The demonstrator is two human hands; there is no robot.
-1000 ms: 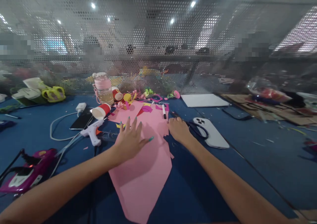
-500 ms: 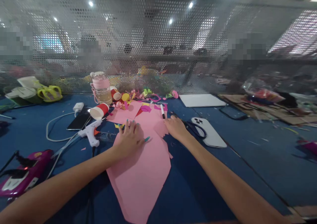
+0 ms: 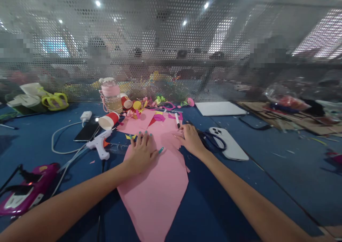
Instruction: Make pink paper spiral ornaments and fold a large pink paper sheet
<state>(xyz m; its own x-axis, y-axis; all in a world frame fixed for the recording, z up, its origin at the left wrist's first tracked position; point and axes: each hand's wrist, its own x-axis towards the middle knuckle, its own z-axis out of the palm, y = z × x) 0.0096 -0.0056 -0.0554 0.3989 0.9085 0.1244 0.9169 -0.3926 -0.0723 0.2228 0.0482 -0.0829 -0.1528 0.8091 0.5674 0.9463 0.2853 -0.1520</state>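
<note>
A large sheet of pink paper (image 3: 156,195) with cut, angled edges lies lengthwise in front of me on the blue table. My left hand (image 3: 143,151) rests on its left side, palm down with the fingers spread. At the sheet's upper right edge, my right hand (image 3: 191,138) has its fingers curled and its thumb drawn in, closed on the paper's edge; the fingertips are slightly blurred. Just beyond that hand lies a marker (image 3: 177,120) with a white barrel and black end. Dark-handled scissors (image 3: 213,141) are right of it, partly against a white phone (image 3: 230,144).
Left of the sheet lie a white glue gun (image 3: 98,144), a black phone (image 3: 87,130), cables and a purple power strip (image 3: 28,190). Behind are a paper cup (image 3: 109,120), a pink bottle (image 3: 110,94) and coloured scraps. A perforated metal screen (image 3: 160,35) stands at the back.
My right hand has shifted slightly and its thumb now reaches inward over the paper's edge. The left hand stays flat on the sheet. The whole view has shifted a little.
</note>
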